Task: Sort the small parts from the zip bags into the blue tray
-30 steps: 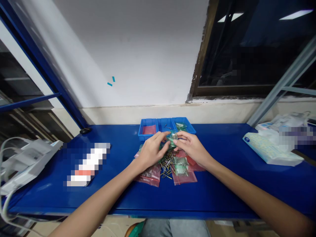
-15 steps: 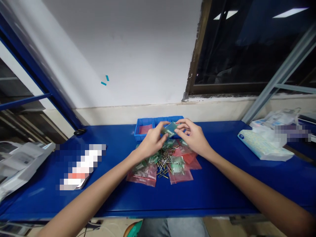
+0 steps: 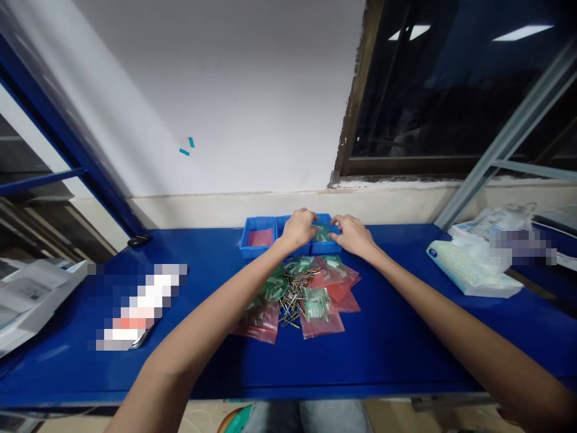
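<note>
In the head view, our left hand (image 3: 299, 231) and right hand (image 3: 356, 236) flank the right-hand blue bin (image 3: 325, 247) at the far side, fingers and thumbs apart, gripping nothing we can see; green pieces (image 3: 321, 233) lie inside it. We do best staying low over it, wrists clear of the nearer metal pins (image 3: 293, 299) and pink bags (image 3: 325, 326).

The left hand (image 3: 299, 230) and right hand (image 3: 356, 237) are bare. The left arm (image 3: 216, 320) and right arm (image 3: 446, 322) are slim and bare as far as they show. The pants (image 3: 329, 417) are grey with some blue, darker on the left leg (image 3: 273, 417), paler on the right.
</note>
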`<state>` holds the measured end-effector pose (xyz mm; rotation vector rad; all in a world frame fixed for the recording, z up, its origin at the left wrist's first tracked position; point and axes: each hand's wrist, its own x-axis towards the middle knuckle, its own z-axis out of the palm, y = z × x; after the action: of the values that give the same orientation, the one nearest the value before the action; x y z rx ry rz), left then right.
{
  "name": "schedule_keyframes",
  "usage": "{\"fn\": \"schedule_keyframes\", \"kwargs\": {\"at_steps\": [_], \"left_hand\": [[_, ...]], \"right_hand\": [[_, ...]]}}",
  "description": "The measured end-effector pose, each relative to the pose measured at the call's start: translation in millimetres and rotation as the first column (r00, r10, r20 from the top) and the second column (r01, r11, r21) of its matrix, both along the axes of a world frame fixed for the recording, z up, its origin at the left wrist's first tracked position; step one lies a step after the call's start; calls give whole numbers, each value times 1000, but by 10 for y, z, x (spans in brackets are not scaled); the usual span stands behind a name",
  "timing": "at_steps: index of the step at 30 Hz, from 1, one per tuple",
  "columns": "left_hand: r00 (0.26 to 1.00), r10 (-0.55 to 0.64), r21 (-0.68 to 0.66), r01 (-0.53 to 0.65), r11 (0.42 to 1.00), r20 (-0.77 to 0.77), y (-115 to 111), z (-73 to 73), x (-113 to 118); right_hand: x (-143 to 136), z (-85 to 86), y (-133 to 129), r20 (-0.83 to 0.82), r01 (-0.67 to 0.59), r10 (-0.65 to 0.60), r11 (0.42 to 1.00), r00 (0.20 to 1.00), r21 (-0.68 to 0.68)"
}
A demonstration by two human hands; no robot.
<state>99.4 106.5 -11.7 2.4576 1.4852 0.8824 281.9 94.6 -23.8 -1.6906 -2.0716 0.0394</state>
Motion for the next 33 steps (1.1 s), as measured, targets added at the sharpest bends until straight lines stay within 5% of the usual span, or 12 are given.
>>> {"fn": "schedule_keyframes", "kwargs": {"at_steps": [4, 9, 16, 23, 33], "left_hand": [[1000, 25, 37, -24, 999, -12, -123, 109, -138], [997, -71, 146, 65, 987, 37, -471, 246, -548], [989, -68, 159, 47, 986, 134, -849, 48, -1006], [985, -172, 105, 173, 979, -22, -897, -162, -1067], [968, -150, 132, 179, 975, -203, -979, -225, -968]], "right_hand": [[40, -34, -56, 23, -12, 10, 998, 1000, 67], [35, 81, -314, -61, -170, 183, 969, 981, 179], [-356, 132, -775, -100, -446, 446, 895, 889, 24], [-502, -27, -898, 40, -533, 536, 844, 844, -67], [-335, -201, -821, 115, -604, 608, 794, 786, -71]]}}
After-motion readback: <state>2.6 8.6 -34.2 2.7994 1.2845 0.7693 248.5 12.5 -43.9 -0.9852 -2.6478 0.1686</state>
